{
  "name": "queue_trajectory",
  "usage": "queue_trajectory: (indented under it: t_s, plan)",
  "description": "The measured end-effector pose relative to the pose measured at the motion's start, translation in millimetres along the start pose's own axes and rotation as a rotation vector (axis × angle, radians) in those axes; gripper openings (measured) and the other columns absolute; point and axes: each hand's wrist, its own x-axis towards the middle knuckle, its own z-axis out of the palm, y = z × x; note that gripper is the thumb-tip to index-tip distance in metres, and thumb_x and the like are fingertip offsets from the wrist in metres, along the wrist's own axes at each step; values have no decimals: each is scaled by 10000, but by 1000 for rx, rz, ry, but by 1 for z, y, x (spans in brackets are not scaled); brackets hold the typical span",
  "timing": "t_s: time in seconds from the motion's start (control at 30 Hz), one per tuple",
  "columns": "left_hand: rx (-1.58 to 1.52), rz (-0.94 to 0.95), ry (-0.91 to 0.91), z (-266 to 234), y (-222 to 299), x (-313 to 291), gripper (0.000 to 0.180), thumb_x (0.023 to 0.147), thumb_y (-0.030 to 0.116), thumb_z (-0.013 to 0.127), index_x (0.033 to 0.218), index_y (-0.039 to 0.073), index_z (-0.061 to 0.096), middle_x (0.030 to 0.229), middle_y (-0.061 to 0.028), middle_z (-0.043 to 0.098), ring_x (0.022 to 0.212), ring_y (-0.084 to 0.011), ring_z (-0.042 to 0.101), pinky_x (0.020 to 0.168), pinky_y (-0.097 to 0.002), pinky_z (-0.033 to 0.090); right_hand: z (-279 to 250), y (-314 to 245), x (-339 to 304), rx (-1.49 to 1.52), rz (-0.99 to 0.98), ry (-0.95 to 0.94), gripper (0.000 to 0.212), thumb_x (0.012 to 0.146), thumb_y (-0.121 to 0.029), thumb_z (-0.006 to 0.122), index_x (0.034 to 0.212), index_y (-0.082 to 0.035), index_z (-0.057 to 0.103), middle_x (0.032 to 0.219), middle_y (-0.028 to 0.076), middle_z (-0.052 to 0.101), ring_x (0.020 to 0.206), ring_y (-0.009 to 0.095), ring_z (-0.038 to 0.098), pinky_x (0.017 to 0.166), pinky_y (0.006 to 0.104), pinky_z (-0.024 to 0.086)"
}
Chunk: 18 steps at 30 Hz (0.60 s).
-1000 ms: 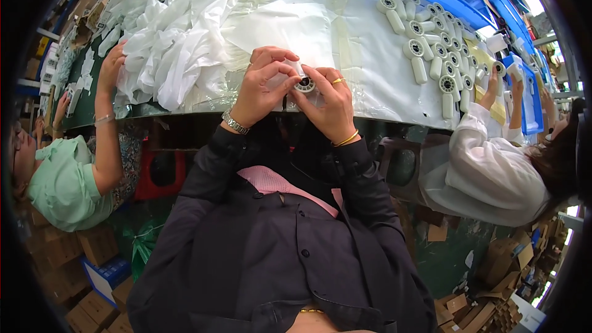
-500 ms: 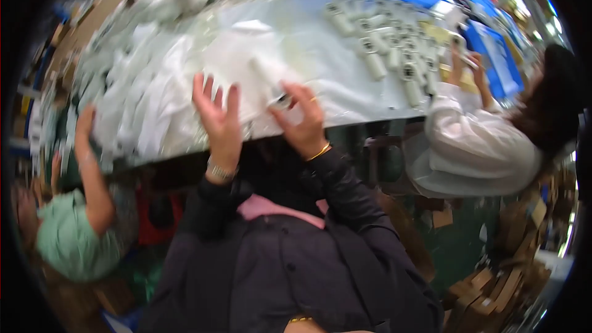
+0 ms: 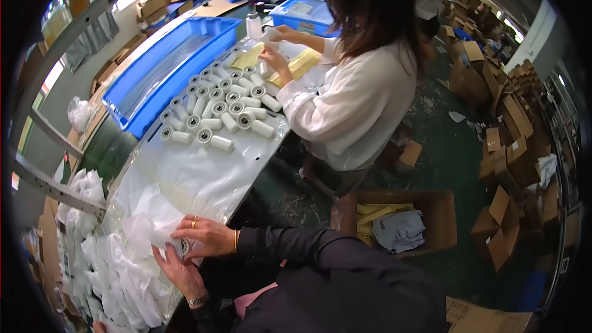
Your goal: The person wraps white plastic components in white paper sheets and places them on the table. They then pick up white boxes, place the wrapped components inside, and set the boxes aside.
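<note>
Both hands meet at the table's near edge around a white piece with a round, dark-patterned end (image 3: 185, 246). My right hand (image 3: 208, 237) holds it from above, with a ring and a gold bracelet showing. From below, my left hand (image 3: 180, 276) closes its fingers against the piece; a watch-like band sits at that wrist. Thin white translucent wrapping (image 3: 151, 217) bunches up around the piece's far side and hides most of it. Loose white wrappings (image 3: 120, 271) lie heaped beside my left hand.
Several white round-headed pieces with stubby handles (image 3: 222, 143) lie grouped on the plastic-covered table (image 3: 203, 179). Behind them is a blue tray (image 3: 132, 117). A co-worker in white (image 3: 364, 98) handles a piece over yellow sheets. An opened carton (image 3: 441, 222) stands right of the table.
The view has swung to the right. My left hand, spread and apart before, now closes on the piece that my right hand was holding. White wrapping is now gathered around it.
</note>
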Motion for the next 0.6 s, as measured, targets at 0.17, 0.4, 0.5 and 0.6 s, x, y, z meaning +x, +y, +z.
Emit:
queue_trajectory:
  t_s: [0.17, 0.4, 0.5, 0.6]
  plan:
    - [135, 67, 52, -8, 6, 3, 547, 1091, 123, 614, 1569, 22, 366, 1390, -176, 627, 1230, -237, 639, 945, -342, 573, -9, -22, 12, -63, 19, 32, 803, 743, -331, 926, 1412, -69, 566, 1286, 173, 615, 1173, 382, 608, 1036, 453, 505]
    - [221, 93, -6, 5, 8, -4, 566, 1083, 79, 615, 1574, 1, 344, 1402, -187, 631, 1236, -238, 641, 977, -343, 556, -1, -12, 6, 26, 168, 10, 790, 756, -239, 905, 1442, -78, 547, 1320, 172, 601, 1216, 373, 605, 1066, 432, 498]
    - [220, 68, -62, 8, 4, -8, 574, 1079, 62, 617, 1574, -12, 336, 1410, -195, 632, 1240, -236, 642, 989, -345, 550, -2, -4, 1, 84, 183, 1, 726, 759, -195, 886, 1401, -71, 570, 1302, 164, 612, 1209, 365, 610, 1056, 429, 501]
    - [258, 89, -91, 8, 0, -10, 617, 1059, 15, 626, 1586, -27, 307, 1439, -221, 619, 1307, -244, 608, 1064, -361, 519, -4, -2, -1, 121, 185, 17, 649, 760, -156, 868, 1340, -63, 592, 1266, 154, 621, 1193, 359, 615, 1042, 426, 506]
